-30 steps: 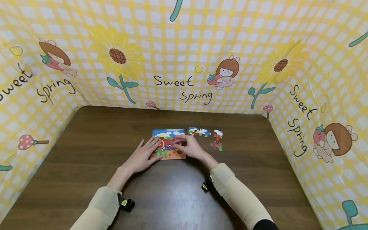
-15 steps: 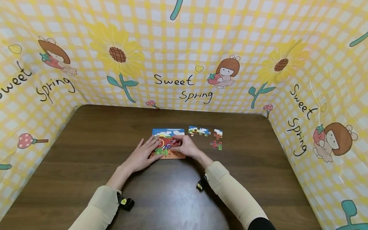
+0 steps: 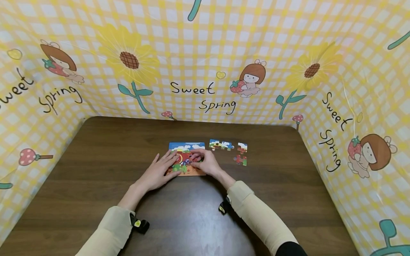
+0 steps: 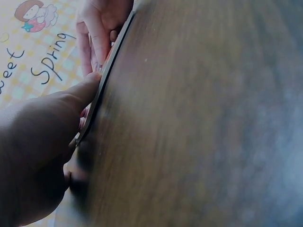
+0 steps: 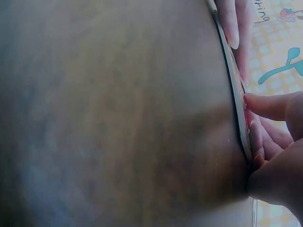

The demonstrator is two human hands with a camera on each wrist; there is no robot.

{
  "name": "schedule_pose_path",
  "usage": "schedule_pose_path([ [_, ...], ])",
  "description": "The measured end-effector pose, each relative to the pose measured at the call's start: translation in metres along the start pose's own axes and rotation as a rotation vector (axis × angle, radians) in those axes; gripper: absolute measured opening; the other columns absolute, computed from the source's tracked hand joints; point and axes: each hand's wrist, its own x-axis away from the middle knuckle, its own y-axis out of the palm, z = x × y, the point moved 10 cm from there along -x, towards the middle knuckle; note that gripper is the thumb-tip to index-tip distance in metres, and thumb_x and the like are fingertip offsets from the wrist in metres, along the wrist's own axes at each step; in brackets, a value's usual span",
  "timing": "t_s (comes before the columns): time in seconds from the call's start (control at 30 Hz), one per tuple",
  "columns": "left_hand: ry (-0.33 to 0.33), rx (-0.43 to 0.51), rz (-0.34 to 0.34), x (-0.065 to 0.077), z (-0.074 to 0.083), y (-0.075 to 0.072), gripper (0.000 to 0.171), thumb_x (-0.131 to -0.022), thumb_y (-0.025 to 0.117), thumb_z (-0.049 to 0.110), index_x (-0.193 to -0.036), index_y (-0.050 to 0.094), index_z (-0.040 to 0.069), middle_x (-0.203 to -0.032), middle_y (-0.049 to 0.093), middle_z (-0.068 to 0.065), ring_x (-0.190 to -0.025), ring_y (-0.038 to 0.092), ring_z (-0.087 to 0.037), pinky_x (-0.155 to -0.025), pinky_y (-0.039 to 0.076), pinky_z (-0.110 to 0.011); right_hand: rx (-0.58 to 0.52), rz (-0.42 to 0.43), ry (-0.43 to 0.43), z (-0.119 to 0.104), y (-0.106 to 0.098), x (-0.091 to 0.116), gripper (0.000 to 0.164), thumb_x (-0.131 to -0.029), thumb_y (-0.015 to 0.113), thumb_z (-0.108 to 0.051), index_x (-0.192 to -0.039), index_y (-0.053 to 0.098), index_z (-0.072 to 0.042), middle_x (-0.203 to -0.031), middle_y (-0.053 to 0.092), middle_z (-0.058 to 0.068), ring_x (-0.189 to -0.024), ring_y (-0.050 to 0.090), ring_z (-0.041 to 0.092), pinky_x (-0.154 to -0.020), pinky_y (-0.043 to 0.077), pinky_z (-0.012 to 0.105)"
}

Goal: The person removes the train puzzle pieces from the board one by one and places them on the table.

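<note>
A colourful jigsaw puzzle board [image 3: 192, 173] lies on the brown table, showing blue sky, clouds and a red picture. My left hand [image 3: 157, 172] rests spread on its left side, fingers straight. My right hand [image 3: 209, 164] is over the board's right side, thumb and fingers bent together around a small reddish puzzle piece [image 3: 195, 157], mostly hidden by the fingers. In the right wrist view, the right thumb tip meets the surface of the thin board [image 5: 237, 106]. The left wrist view shows the left thumb on the near edge of the board [image 4: 100, 94].
Right of the board lie several loose puzzle pieces: two joined sky pieces [image 3: 221, 144], a piece with white and red [image 3: 242, 148], and a red-green one [image 3: 241, 160]. A yellow checked cloth [image 3: 192, 53] walls the table's back and sides.
My right hand has shifted slightly left and lower onto the board, its fingertips now at the surface. The left hand keeps its place. The loose pieces have not moved.
</note>
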Motion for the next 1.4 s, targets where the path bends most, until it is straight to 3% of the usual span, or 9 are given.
schedule_pose_path([
  [0.7,0.004,0.009,0.002,0.001,-0.002,0.001,0.073,-0.109,0.069,0.043,-0.168,0.045,0.007,-0.179,0.038,-0.016,-0.171,0.024,-0.042,-0.134,0.011,-0.077,-0.013,0.128,-0.017,0.002,-0.001,0.004,0.036,-0.094,0.085,-0.001,-0.130,0.079,-0.002,-0.104,0.085,0.018,-0.076,0.064,0.008,-0.069,0.049,0.019],
  [0.83,0.003,0.019,0.004,0.001,-0.002,0.000,0.074,-0.108,0.070,0.043,-0.168,0.046,0.007,-0.179,0.038,-0.016,-0.171,0.024,-0.042,-0.134,0.010,-0.076,0.007,0.118,0.004,0.001,0.000,0.003,0.036,-0.096,0.084,-0.003,-0.131,0.078,-0.002,-0.105,0.086,0.018,-0.089,0.079,0.024,-0.083,0.063,0.031],
  [0.97,0.023,0.038,0.022,0.002,-0.002,0.000,0.075,-0.108,0.068,0.046,-0.167,0.046,0.006,-0.178,0.038,-0.017,-0.170,0.024,-0.042,-0.134,0.010,-0.077,0.018,0.093,0.024,0.000,0.001,0.003,0.036,-0.097,0.083,-0.004,-0.132,0.076,-0.001,-0.106,0.086,0.018,-0.102,0.083,0.033,-0.098,0.065,0.046],
  [1.27,-0.004,0.025,0.004,0.001,-0.004,0.003,0.073,-0.109,0.069,0.044,-0.167,0.047,0.007,-0.179,0.037,-0.015,-0.171,0.023,-0.041,-0.135,0.009,-0.075,0.117,0.106,-0.023,-0.012,0.003,0.005,0.035,-0.097,0.082,-0.003,-0.132,0.074,0.000,-0.113,0.084,0.017,-0.091,0.074,0.022,-0.081,0.058,0.026],
  [1.4,-0.010,0.027,0.008,0.002,-0.005,0.002,0.073,-0.108,0.070,0.043,-0.167,0.047,0.007,-0.179,0.037,-0.015,-0.171,0.023,-0.041,-0.135,0.009,-0.075,0.144,0.126,-0.058,-0.017,0.004,0.006,0.036,-0.096,0.083,-0.002,-0.131,0.074,-0.001,-0.116,0.082,0.018,-0.093,0.073,0.023,-0.085,0.060,0.029],
])
